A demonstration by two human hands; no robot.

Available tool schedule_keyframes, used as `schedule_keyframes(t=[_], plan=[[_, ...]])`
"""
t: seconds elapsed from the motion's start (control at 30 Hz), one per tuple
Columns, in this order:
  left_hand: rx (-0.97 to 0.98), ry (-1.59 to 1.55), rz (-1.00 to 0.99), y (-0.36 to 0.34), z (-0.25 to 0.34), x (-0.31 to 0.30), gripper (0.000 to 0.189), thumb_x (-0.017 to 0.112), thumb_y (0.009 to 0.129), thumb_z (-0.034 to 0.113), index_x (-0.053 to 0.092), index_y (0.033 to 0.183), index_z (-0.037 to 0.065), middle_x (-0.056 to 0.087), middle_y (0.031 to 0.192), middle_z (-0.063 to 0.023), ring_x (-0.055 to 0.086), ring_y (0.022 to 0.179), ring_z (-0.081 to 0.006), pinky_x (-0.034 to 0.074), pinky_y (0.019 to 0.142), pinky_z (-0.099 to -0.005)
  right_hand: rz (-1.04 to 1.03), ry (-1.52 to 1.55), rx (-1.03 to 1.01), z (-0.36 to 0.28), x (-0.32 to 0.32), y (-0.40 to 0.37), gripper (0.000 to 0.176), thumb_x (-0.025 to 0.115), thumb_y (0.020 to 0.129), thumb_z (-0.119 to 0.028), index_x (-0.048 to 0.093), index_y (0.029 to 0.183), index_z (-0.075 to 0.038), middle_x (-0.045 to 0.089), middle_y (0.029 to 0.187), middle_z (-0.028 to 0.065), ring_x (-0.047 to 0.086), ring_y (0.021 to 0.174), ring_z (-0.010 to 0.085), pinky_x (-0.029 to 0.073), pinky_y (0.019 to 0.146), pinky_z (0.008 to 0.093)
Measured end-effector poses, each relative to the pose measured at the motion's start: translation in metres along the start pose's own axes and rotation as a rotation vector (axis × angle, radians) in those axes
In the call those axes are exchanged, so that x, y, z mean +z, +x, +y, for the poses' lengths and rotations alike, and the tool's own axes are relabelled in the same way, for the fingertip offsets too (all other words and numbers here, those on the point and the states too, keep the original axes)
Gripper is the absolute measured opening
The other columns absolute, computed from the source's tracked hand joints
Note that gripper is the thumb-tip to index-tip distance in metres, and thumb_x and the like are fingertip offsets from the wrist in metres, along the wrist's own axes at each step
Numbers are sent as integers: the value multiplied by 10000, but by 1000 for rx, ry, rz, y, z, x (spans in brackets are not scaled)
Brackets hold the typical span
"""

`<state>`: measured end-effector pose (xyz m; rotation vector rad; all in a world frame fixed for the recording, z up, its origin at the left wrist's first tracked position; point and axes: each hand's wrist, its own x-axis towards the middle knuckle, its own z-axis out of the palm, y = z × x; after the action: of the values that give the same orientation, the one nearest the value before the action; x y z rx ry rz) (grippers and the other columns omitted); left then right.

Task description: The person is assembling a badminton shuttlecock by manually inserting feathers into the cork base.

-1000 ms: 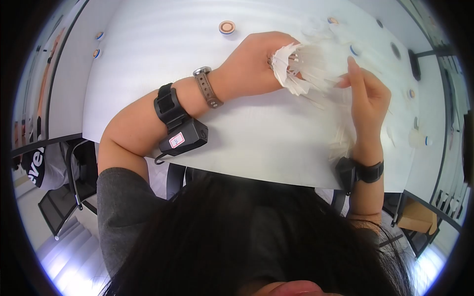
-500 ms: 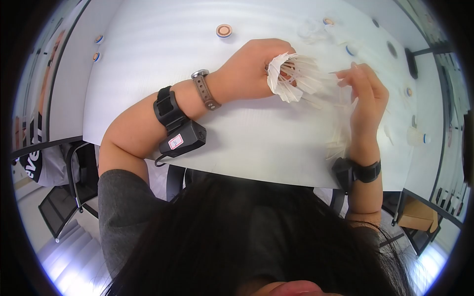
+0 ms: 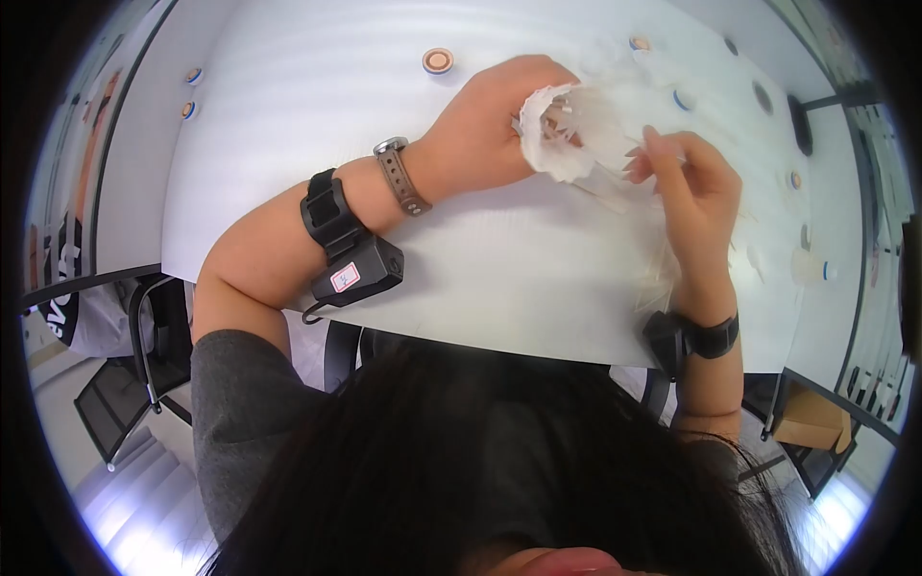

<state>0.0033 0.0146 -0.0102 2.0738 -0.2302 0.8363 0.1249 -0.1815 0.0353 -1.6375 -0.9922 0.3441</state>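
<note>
My left hand (image 3: 523, 120), with a watch at its wrist, is closed around a cone of white feathers (image 3: 557, 134) like a shuttlecock's skirt. The cone's open, jagged rim faces the camera, and its far side is smeared. Just right of the cone, my right hand (image 3: 696, 178) has its fingers bent together, with the fingertips beside the feathers. Whatever is between those fingertips is too small and blurred to name. Loose thin white feathers (image 3: 658, 274) lie on the table near my right wrist.
On the white table (image 3: 461, 259) stand a round cork-coloured piece with a blue band (image 3: 438, 61), two similar pieces at the left edge and several at the right. A shuttlecock (image 3: 812, 268) lies at the right. An open cardboard box (image 3: 810, 420) is below the table at the lower right.
My right hand has moved left and slightly down, closer to the feather cone, and its fingers have curled more. The cone in my left hand has tilted, so its rim faces the camera more.
</note>
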Motion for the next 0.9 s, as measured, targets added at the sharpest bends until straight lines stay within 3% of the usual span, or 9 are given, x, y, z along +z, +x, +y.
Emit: schedule_keyframes(t=[0.1, 0.2, 0.3, 0.5, 0.6, 0.7, 0.9], plan=[[-82, 56, 56, 1, 1, 1, 299, 761, 836, 139, 610, 1073, 36, 610, 999, -41, 614, 886, -165, 493, 777, -298, 124, -88, -150, -3, -3, -1, 213, 671, 940, -119, 671, 775, 16, 654, 669, 54, 615, 626, 103, 466, 625, 240], [-68, 37, 61, -2, 0, 1, 319, 750, 843, 137, 601, 1107, 37, 601, 1041, -53, 601, 939, -181, 485, 819, -312, 113, 9, -138, -11, -5, -4, 221, 656, 945, -102, 655, 757, 12, 654, 665, 56, 614, 621, 108, 469, 627, 247], [-95, 74, 13, -1, 1, 1, 408, 719, 833, 160, 590, 1200, 37, 610, 1129, -130, 582, 1028, -298, 485, 900, -384, 61, -10, -211, -8, -6, -5, 227, 640, 946, -74, 629, 739, 16, 655, 661, 68, 601, 602, 115, 466, 600, 248], [-13, 72, -2, 3, 0, 1, 392, 666, 813, 88, 628, 1202, 68, 617, 1108, -104, 570, 1024, -281, 481, 908, -377, 42, -49, -324, -7, -4, -7, 173, 644, 909, -24, 643, 738, 7, 645, 647, 56, 564, 574, 106, 416, 549, 226], [7, 125, -28, 3, 0, -2, 448, 715, 827, 103, 645, 1269, 96, 655, 1146, -52, 563, 999, -209, 466, 904, -338, 21, -149, -388, -2, -4, -3, 156, 667, 884, -25, 657, 730, -3, 629, 633, 38, 519, 554, 99, 364, 514, 230], [-53, 67, -17, 3, 4, 0, 430, 657, 802, 59, 668, 1226, 130, 634, 1063, -80, 565, 1010, -243, 483, 898, -347, 18, -239, -374, 0, -2, -2, 149, 694, 862, -38, 665, 716, -29, 595, 611, 10, 469, 535, 95, 307, 484, 242], [-20, 61, -34, 5, 7, 1, 439, 695, 796, 71, 684, 1228, 148, 614, 1033, -61, 562, 987, -231, 482, 891, -333, -2, -273, -338, 2, -1, -1, 142, 706, 857, -59, 672, 723, -30, 588, 608, 15, 470, 532, 98, 306, 473, 243]])
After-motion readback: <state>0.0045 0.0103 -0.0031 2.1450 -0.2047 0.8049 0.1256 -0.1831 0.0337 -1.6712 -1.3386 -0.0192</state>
